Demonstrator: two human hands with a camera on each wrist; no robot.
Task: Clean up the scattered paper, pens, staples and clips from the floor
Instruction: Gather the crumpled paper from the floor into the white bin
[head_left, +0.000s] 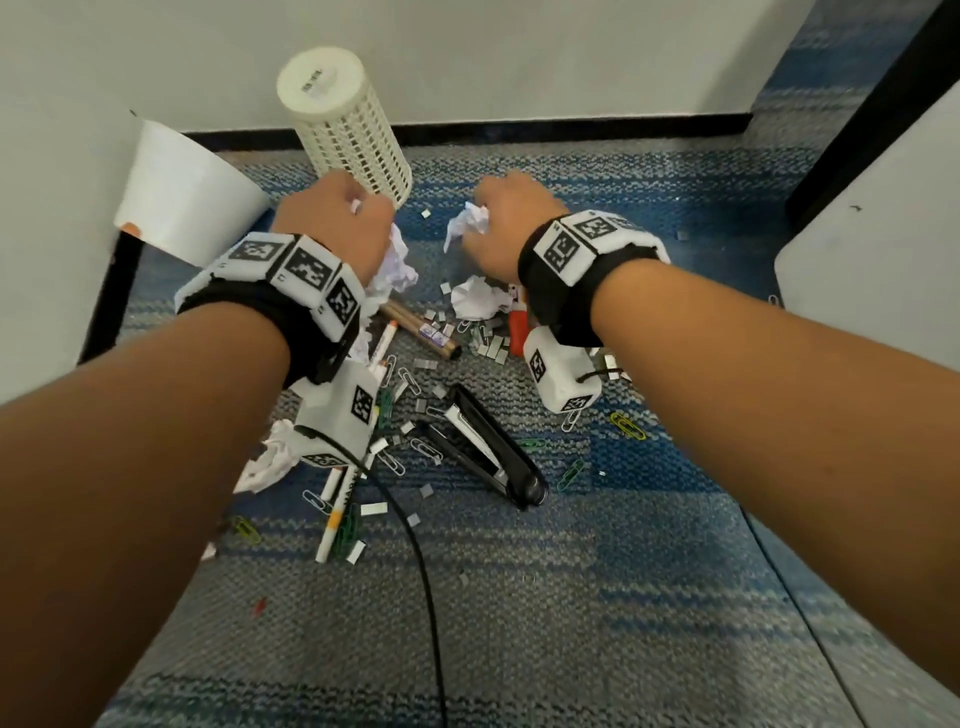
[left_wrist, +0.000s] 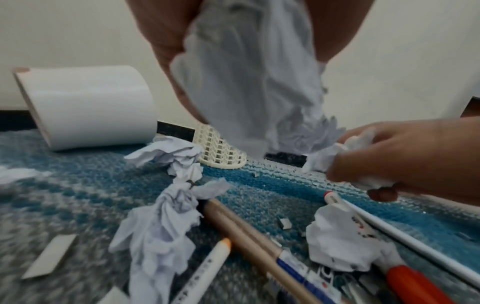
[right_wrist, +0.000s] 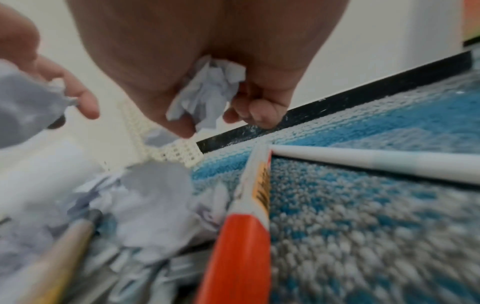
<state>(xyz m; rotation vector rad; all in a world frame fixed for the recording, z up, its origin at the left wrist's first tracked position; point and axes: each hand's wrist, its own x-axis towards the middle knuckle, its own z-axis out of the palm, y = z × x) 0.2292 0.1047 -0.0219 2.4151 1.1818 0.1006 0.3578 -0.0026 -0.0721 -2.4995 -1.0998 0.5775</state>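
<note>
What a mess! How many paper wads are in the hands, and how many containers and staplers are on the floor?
Held paper wads: 2, one in the left hand, one in the right hand
Containers: 2, white bin, mesh holder
Stapler: 1
Total: 5

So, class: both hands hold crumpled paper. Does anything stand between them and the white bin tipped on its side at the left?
Nothing visible does. The left hand and right hand each grip crumpled paper above the carpet. The white bin lies just left of the left hand; the lattice pen holder stands behind it, not between.
</note>
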